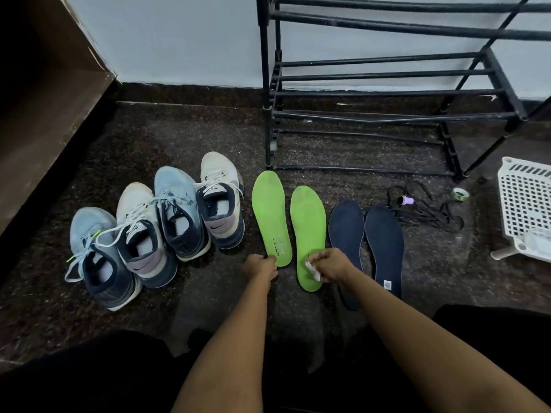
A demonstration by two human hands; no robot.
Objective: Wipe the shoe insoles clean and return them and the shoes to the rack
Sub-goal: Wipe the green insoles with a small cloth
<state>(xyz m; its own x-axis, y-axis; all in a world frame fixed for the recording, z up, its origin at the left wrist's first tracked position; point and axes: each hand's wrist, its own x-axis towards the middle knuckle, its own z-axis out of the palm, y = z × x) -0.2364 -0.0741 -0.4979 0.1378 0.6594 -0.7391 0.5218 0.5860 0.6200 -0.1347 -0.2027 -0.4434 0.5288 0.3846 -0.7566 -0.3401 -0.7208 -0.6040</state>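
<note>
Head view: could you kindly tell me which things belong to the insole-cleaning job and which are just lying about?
Job in hand: green insoles, navy insoles, four shoes, white wipe in the right hand, black rack.
Lying about: black laces, tape roll, white basket.

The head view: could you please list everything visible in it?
shoes: four, two light blue, two white, floor left.
green insoles: two, bright green, floor centre.
navy insoles: two, dark blue, right of the green pair.
shoe rack: one, black, against the wall.
laces: one tangle, black, right of the navy insoles.
tape roll: one, greenish, by the rack's foot.
basket: one, white, right edge.
wipe: one, white, in the right hand.
left hand: one, grips the left green insole's heel.
right hand: one, holds the wipe on the other green insole.
</note>
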